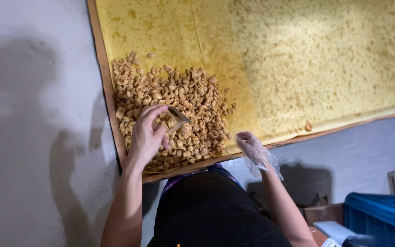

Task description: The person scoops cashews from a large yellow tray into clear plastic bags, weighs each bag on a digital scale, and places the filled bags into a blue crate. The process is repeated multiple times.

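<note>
A heap of small golden-brown fried pieces (pixel 193 98) lies in the near left corner of a large tray lined with oil-stained yellow paper (pixel 325 59). My left hand (pixel 146 137) is bare and grips a small clear cup (pixel 175 120), which is pushed into the heap and partly filled with pieces. My right hand (pixel 254 153) wears a loose clear plastic glove and hovers at the tray's near edge, just right of the heap, fingers curled with nothing visible in it.
The tray's wooden rim (pixel 108 91) runs along a pale grey wall or floor surface (pixel 33 114). A single stray piece (pixel 308 126) rests on the paper at the right. A blue crate (pixel 380 215) and cardboard boxes (pixel 320 211) stand at the lower right.
</note>
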